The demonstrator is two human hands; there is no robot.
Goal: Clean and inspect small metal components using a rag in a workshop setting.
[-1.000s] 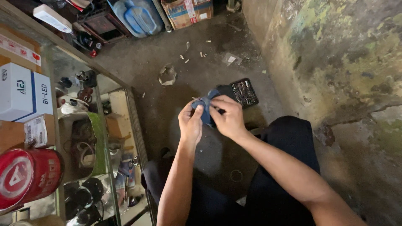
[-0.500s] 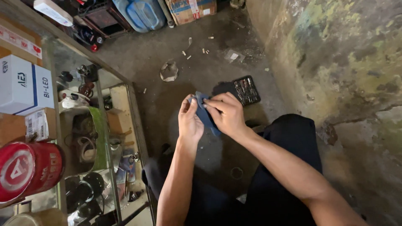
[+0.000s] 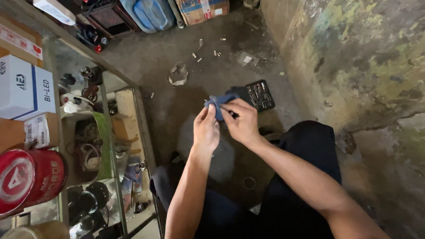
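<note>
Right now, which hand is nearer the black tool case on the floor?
Right. The right hand sits just below-left of the tool case; the left hand is farther left, both holding the small blue object.

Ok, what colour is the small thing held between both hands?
Blue, a dusty slate shade; the small object shows best in the head view.

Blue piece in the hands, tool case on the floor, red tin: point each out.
Blue piece (image 3: 217, 102), head view, its upper end.
Tool case (image 3: 259, 94), head view, its middle.
Red tin (image 3: 26, 179), head view, its lid.
</note>
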